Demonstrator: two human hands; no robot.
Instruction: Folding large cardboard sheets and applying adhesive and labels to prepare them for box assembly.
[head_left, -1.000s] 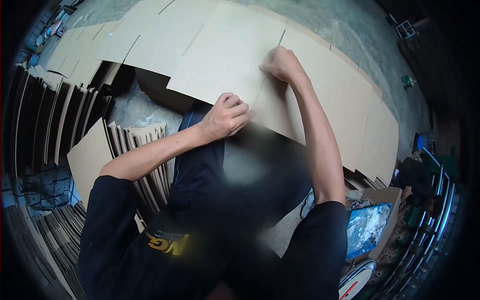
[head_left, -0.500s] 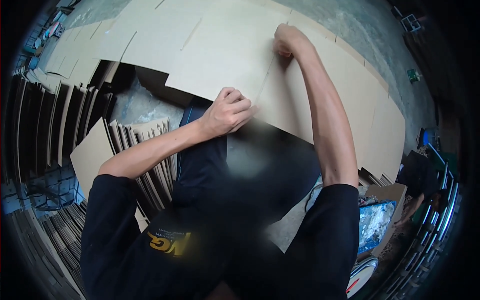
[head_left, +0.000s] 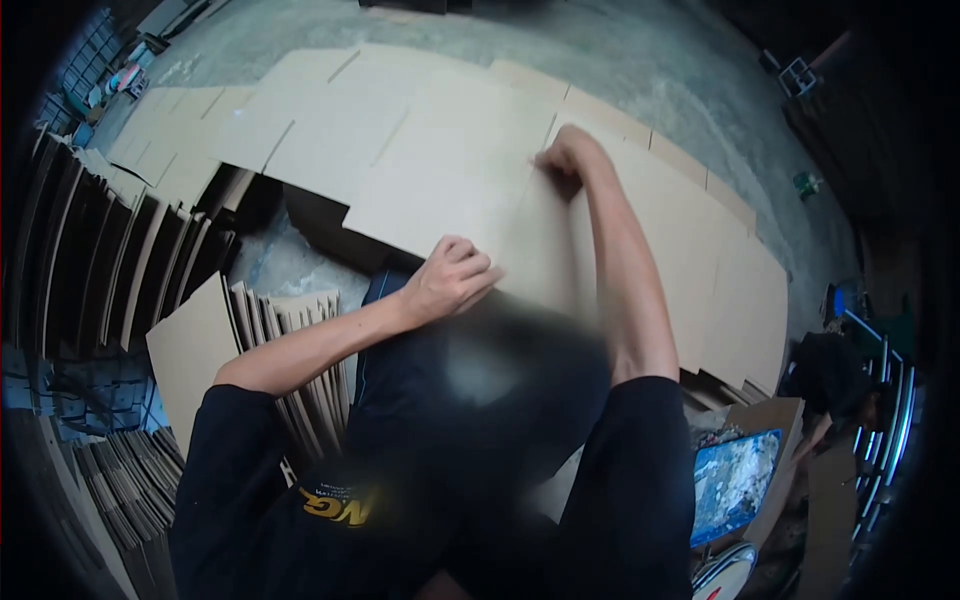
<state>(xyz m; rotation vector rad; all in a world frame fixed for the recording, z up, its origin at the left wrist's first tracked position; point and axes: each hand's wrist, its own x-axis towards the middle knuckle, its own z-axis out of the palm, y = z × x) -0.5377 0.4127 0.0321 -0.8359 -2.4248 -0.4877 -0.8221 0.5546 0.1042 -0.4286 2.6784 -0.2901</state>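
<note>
Flat tan cardboard sheets (head_left: 440, 140) with slots cut in them lie overlapping in front of me. At the near edge of the top sheet is my left hand (head_left: 455, 278), its fingers curled. Whatever sits between those fingers is hidden. Farther out and to the right, my right hand (head_left: 572, 155) bends down over the cardboard beside a slot line. Its fingers are drawn together and partly blurred, so what they hold does not show. A dark blurred patch covers the sheet's near edge between my arms.
Upright stacks of cardboard pieces (head_left: 150, 265) stand at the left, with more below (head_left: 125, 480). At the lower right are a blue-rimmed tray (head_left: 735, 485) and a round-topped object (head_left: 725, 575). Another person (head_left: 830, 370) bends near metal tubes (head_left: 900, 410). A green can (head_left: 806, 184) stands on the floor.
The view has tilted, so the cardboard sits lower and more floor shows beyond it. My right hand has come nearer to my left hand, which stays at the near edge.
</note>
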